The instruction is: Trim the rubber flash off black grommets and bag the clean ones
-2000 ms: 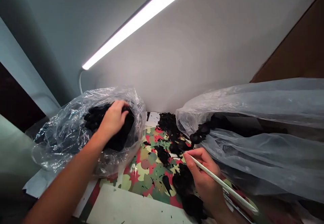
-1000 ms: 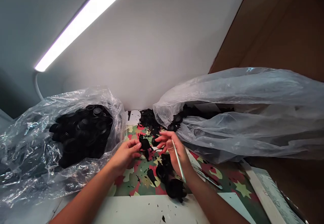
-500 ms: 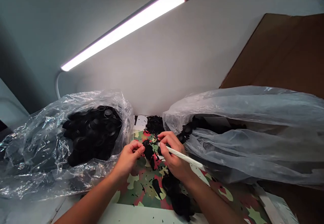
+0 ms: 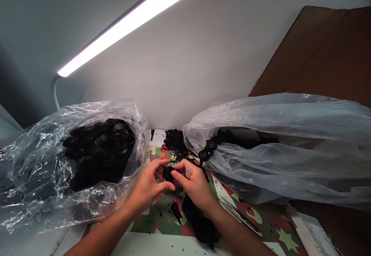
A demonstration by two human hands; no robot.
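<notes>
My right hand (image 4: 193, 180) pinches a small round black piece (image 4: 168, 173), like a rubber cap, between thumb and fingers. Around its other side curves my left hand (image 4: 150, 179), thumb and forefinger spread apart; whether its other fingers touch the piece is unclear. Below the hands, a row of joined black rubber pieces (image 4: 203, 227) lies on the camouflage-patterned sheet (image 4: 162, 221). A black scrap (image 4: 176, 212) rests just left of it. By my right forearm lies a thin metal tool (image 4: 243, 219), partly hidden.
To the left, a clear plastic bag (image 4: 37, 171) holds many black ringed caps (image 4: 101, 151). Another plastic bag (image 4: 275, 171) with black pieces spills open at the right, before a cardboard flap (image 4: 319, 51). Black scraps (image 4: 175, 142) are heaped by the wall. A lamp (image 4: 133, 26) shines overhead.
The white pen-like tool has left my right hand's grip and no longer shows. Both hands have come together around the black piece. The view has shifted slightly.
</notes>
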